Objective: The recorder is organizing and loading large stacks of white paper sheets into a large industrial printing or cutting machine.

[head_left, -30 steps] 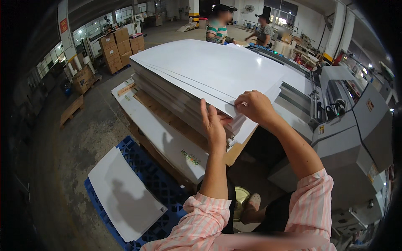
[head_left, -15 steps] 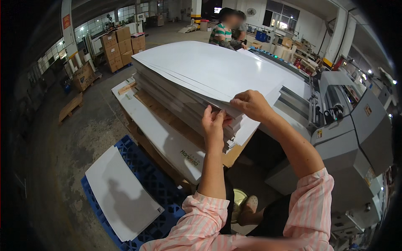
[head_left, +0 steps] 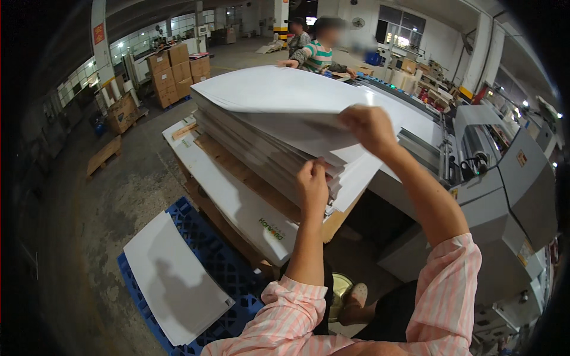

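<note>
Sheet, white and large, lies topmost on the stack, its near edge bowed up clear of the pile, its far-left corner low against it.

Right hand: fingers closed on the sheet's raised near corner, slightly blurred. A corner grip probably lets wide, flexible stock bend upward without support along the whole edge.

Left hand: fingers curled at the stack's near corner, below the raised sheet; cannot tell whether they pinch any layers. Placement there presumably steadies the pile's edge.

Stack set in from the left edge of a white platform, which likely keeps its sides within reach.

Co-worker's hand at the stack's far edge; contact unclear.

Smaller paper pile on a blue pallet, presumably to hold it off the floor. Grey machine beyond the stack's right edge.
</note>
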`<state>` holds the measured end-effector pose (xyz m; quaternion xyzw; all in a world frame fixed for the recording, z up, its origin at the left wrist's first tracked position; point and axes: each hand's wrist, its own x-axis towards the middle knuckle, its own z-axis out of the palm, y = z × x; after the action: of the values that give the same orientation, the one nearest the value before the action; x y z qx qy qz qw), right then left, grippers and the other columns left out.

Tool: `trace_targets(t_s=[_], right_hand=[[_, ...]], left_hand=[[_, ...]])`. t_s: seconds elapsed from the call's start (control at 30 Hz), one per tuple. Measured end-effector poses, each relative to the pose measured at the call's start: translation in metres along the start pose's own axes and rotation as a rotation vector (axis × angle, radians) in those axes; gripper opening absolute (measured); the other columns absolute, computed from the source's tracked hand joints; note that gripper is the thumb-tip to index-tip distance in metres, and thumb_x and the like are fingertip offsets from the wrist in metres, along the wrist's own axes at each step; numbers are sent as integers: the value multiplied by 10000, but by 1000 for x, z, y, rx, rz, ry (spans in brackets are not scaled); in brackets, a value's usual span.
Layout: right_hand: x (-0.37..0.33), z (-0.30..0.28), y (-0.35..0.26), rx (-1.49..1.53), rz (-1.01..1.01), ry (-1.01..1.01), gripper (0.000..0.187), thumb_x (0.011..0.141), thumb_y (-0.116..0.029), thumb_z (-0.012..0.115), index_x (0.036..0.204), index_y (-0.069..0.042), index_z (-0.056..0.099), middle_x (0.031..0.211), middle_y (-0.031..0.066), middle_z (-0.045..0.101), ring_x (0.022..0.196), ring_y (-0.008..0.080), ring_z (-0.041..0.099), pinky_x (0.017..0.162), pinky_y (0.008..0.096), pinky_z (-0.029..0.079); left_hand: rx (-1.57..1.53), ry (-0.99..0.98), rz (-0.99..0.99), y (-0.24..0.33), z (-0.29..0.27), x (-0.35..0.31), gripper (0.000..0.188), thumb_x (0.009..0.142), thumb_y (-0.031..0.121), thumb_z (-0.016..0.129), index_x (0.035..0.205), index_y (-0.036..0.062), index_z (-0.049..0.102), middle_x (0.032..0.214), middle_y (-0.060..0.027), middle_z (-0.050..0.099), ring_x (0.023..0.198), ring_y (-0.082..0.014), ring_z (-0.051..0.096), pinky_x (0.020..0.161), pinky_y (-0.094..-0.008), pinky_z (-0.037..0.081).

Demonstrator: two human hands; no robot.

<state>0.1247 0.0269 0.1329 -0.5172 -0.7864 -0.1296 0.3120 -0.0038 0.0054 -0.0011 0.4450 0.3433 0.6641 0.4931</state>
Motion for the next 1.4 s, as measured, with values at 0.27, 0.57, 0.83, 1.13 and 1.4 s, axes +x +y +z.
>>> trace_targets(t_s=[0.27, 0.57, 0.83, 1.13, 1.4], right_hand=[[-35, 6, -12, 76, -61, -15, 122, 780, -174, 602, 789, -56, 630, 679, 95, 566, 646, 273, 550, 567, 345, 438], [-50, 9, -28, 83, -193, -115, 234, 798, -280, 579, 852, -66, 656, 784, 87, 604, 792, 272, 556, 646, 367, 464], [-12, -7, -18, 159, 38, 98, 124, 780, -173, 584, 825, -72, 641, 739, 104, 613, 670, 294, 589, 597, 348, 468], [-49, 13, -14, -30, -18, -220, 141, 790, -201, 545, 765, -97, 637, 750, 80, 598, 744, 277, 586, 623, 386, 463], [-46, 9, -31, 61, 42, -303, 271, 802, -319, 549, 722, -79, 647, 732, 90, 590, 753, 281, 576, 636, 382, 453]], left_hand=[[167, 13, 2, 12, 9, -12, 173, 776, 127, 533, 728, -39, 530, 727, -50, 534, 667, -119, 468, 594, -277, 374], [-5, 52, 34, 12, 6, -7, 346, 874, 310, 495, 988, -2, 593, 852, -142, 577, 749, -238, 553, 663, -331, 439], [190, 45, 79, 3, 2, -8, 314, 815, 145, 545, 1102, 20, 571, 773, -117, 582, 659, -148, 539, 608, -293, 434], [-353, 94, -37, 10, 7, -12, 566, 931, 269, 401, 1389, 88, 123, 907, -111, 518, 773, -175, 551, 658, -321, 495], [-536, 69, -126, 6, -8, -4, 430, 929, 306, 405, 1219, -10, 376, 911, -138, 552, 734, -205, 592, 642, -309, 520]])
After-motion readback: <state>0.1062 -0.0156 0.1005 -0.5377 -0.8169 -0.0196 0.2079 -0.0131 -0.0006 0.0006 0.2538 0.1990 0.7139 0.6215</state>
